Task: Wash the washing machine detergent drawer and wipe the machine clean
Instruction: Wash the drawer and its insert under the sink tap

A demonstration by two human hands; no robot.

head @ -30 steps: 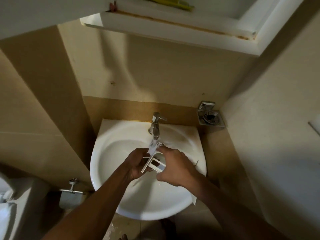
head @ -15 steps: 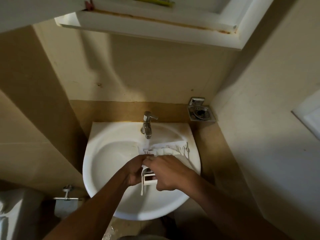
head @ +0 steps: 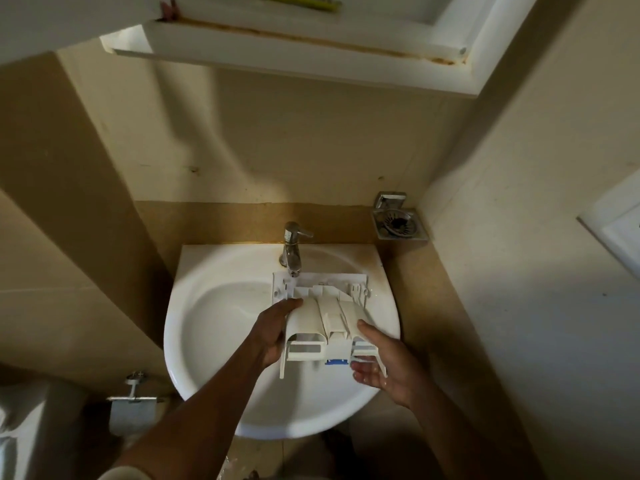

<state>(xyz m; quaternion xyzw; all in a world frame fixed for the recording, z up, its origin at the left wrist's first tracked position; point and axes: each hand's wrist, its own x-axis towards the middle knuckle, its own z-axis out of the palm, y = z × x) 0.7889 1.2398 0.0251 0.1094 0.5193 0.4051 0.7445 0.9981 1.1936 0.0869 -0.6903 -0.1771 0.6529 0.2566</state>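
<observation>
1. The white moulded plastic detergent drawer (head: 323, 315) is over the white ceramic basin (head: 207, 327), its far end up under the chrome tap's (head: 292, 249) spout, its near end with the small blue tab (head: 336, 362) toward me.
2. My left hand (head: 273, 332) clasps the drawer's left side, fingers wrapped round its edge. My right hand (head: 381, 360) cradles the right near corner, palm up, fingers loosely curled against it.
3. I cannot tell whether water is running.
4. To rinse well, I judge I should keep both sides supported, tilt the compartments under the spout, and let runoff fall into the bowl.
5. Half a second ago, both hands were bunched over the near end; now they are spread apart and the ribbed surface faces me.
</observation>
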